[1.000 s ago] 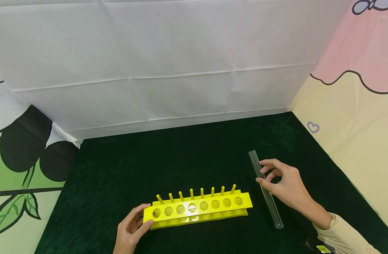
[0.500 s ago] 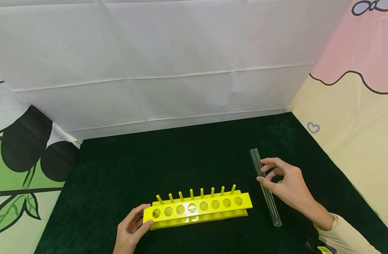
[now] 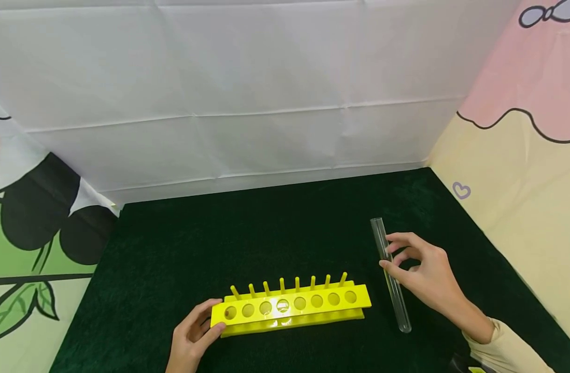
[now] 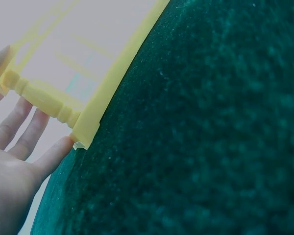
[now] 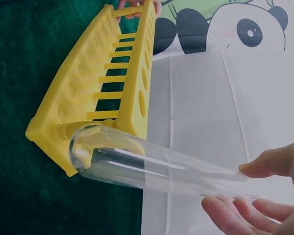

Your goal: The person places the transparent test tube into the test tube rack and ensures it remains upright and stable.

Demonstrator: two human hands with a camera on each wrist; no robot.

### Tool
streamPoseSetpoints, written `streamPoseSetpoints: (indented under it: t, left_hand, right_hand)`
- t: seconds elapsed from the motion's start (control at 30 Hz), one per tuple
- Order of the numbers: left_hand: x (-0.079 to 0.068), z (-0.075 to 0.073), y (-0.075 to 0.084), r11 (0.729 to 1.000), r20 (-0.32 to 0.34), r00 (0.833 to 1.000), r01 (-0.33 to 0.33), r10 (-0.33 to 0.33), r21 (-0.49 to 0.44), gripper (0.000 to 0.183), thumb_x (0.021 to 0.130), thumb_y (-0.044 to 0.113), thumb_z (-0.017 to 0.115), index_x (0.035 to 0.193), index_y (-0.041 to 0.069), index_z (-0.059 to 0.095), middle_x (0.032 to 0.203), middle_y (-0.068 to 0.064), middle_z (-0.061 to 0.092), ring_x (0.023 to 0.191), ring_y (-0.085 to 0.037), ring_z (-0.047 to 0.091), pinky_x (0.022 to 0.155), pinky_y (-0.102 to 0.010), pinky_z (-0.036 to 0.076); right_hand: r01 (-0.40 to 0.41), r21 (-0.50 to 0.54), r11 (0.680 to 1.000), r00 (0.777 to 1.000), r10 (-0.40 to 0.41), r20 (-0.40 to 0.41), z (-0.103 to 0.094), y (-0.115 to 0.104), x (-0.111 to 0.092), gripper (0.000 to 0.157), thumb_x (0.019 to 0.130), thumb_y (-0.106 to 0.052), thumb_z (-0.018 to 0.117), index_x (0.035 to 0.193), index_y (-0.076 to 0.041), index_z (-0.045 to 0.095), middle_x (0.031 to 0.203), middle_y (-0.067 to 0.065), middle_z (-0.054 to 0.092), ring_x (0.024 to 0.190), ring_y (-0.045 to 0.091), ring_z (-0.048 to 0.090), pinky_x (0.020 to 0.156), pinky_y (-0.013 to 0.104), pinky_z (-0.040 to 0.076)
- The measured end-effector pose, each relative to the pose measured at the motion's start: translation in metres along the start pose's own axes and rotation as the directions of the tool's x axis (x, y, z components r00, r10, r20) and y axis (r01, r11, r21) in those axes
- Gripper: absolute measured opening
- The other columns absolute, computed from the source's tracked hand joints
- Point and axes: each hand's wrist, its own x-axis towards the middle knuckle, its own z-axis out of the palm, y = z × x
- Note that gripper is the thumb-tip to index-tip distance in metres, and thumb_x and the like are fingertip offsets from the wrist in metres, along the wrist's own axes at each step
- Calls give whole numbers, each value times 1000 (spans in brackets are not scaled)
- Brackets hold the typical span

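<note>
A yellow test tube rack (image 3: 308,305) stands on the dark green cloth, its row of round holes and upright pegs showing no tubes. My left hand (image 3: 189,334) grips the rack's left end, thumb on the near side of the top plate; in the left wrist view its fingers spread along the end post (image 4: 44,100). To the right of the rack, my right hand (image 3: 427,272) pinches a clear test tube (image 3: 398,300) between thumb and fingers. The tube slants, open end away from me. Its rounded bottom (image 5: 85,152) overlaps the rack's near end in the right wrist view.
Dark green cloth (image 3: 247,233) covers the table. A white sheet (image 3: 266,140) hangs behind it, with printed cartoon sheets at the left (image 3: 38,212) and right (image 3: 513,207). A dark device (image 3: 462,362) sits by my right sleeve.
My right hand has moved slightly to the right with the test tube, whose rounded end has swung a little left, so the tube slants less. The left hand and rack have stayed in place.
</note>
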Motion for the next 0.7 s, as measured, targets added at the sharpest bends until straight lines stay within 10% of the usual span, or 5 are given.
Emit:
streamPoseSetpoints:
  t: [0.7]
  left_hand:
    - [1,-1,-4,1000,-2,1000,-11,11,-5,41,86,14,70,123,6,55,122,-10,55,100,-21,58,81,-25,53]
  right_hand:
    - [0,7,1000,999,0,-42,-5,-7,-1,47,76,3,76,117,-9,58,94,2,62,73,6,61,54,20,52]
